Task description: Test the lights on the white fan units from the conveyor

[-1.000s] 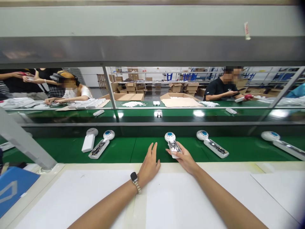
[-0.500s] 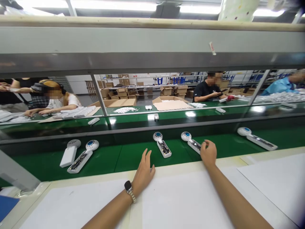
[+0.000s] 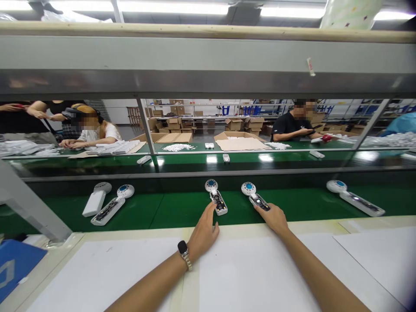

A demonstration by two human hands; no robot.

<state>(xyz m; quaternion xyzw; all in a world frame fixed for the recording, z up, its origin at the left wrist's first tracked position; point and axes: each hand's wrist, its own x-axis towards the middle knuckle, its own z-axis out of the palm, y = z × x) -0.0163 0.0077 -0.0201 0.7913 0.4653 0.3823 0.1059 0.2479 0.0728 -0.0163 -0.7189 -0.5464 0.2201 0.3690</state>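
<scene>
My right hand (image 3: 274, 216) has its fingers closed around the handle end of one open handheld device (image 3: 255, 197) on the green belt (image 3: 175, 208), while my left hand (image 3: 203, 232) lies with fingers spread and loose, fingertips touching the neighbouring device (image 3: 216, 198). Both lie on the belt, unlifted, their insides exposed. Three more devices wait either side, so I judge most of the work remains.

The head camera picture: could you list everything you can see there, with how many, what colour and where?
open handheld devices: four, white with blue round heads, on the green belt
closed device: one, white, far left on the belt
conveyor belt: one, green, beyond the bench
bench sheets: white, nearest the camera
cardboard boxes: several, brown, far side
other people: at least three, across the line
wristwatch: one, dark, left wrist
left hand: touching the middle device
right hand: on the next device
</scene>
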